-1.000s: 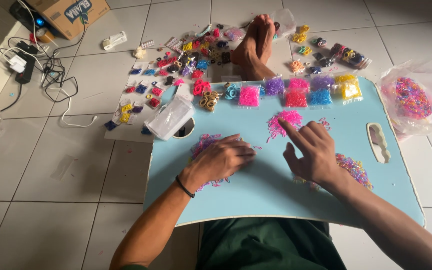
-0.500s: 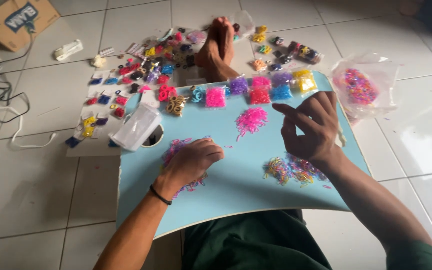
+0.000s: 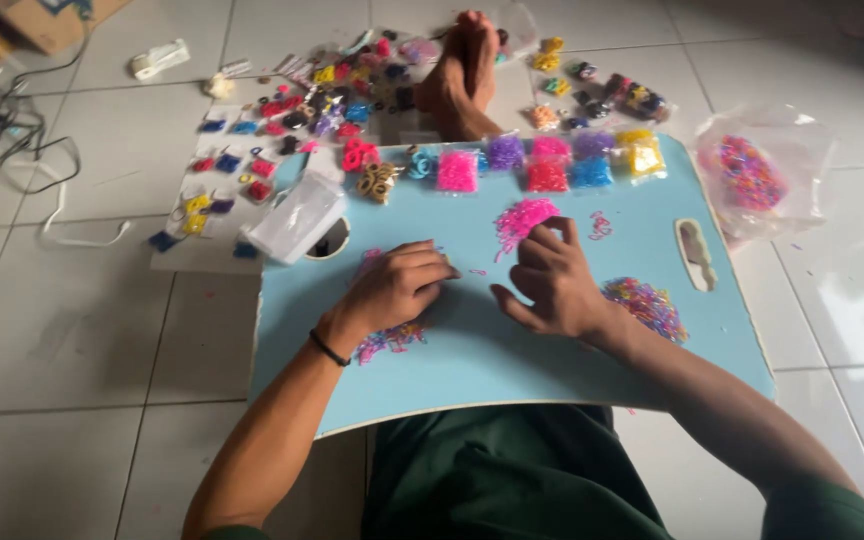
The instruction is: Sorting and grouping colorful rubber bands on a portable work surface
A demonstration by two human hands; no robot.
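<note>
At the centre of the frame, the left hand (image 3: 397, 290) is laid flat-curled on the pale blue lap board (image 3: 472, 350), its fingers together and bent over a loose scatter of pink and purple small rubber bands (image 3: 389, 338); whether a band is pinched beneath them cannot be told. The right hand (image 3: 550, 282) is set just beside it, fingers curled with the tips drawn together at the lower edge of a bright pink heap of small bands (image 3: 522, 218). For the sorting in hand, bands are best drawn off the heap's edge a few at a time and kept apart from the multicoloured heap (image 3: 645, 304) near the right wrist. Along the board's upper edge a row of small clear packets (image 3: 548, 162) is lined up, filled pink, purple, red, blue and yellow. At the right, a crumpled clear plastic bag of mixed bands (image 3: 757, 175) is lying on the white tiled floor (image 3: 72, 330). At the upper left, more small packets (image 3: 252, 160) are spread out.
</note>
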